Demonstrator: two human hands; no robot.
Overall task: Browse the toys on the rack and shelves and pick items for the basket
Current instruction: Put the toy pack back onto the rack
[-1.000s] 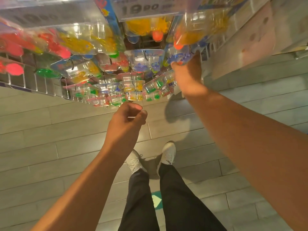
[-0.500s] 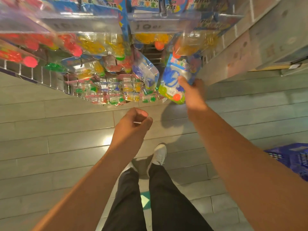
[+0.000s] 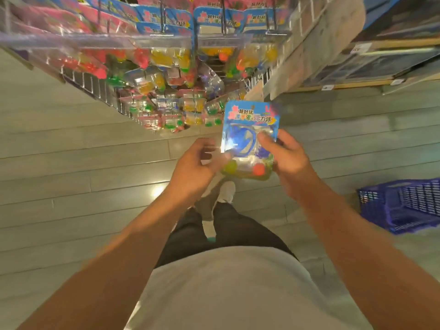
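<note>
My right hand point(image 3: 287, 160) grips a blue blister-packed toy point(image 3: 248, 132) by its right edge, thumb on the clear front. The pack shows a blue ring and green and orange balls under plastic. It hangs in the air in front of me, off the rack. My left hand point(image 3: 192, 167) is at the pack's lower left corner with curled fingers; blur hides whether they hold it. The wire rack point(image 3: 166, 75) ahead carries several rows of similar packs on hooks. A blue plastic basket point(image 3: 404, 206) stands on the floor at the right.
Shelves with boxed goods point(image 3: 392, 55) run along the upper right. Grey plank floor point(image 3: 71, 163) lies to the left and between me and the basket. My legs and white shoes point(image 3: 225, 191) are below the hands.
My right hand pulled the blue pack off its hook and brought it down toward me. My left hand rose to meet its lower left corner. The view tilted up and the basket came into sight.
</note>
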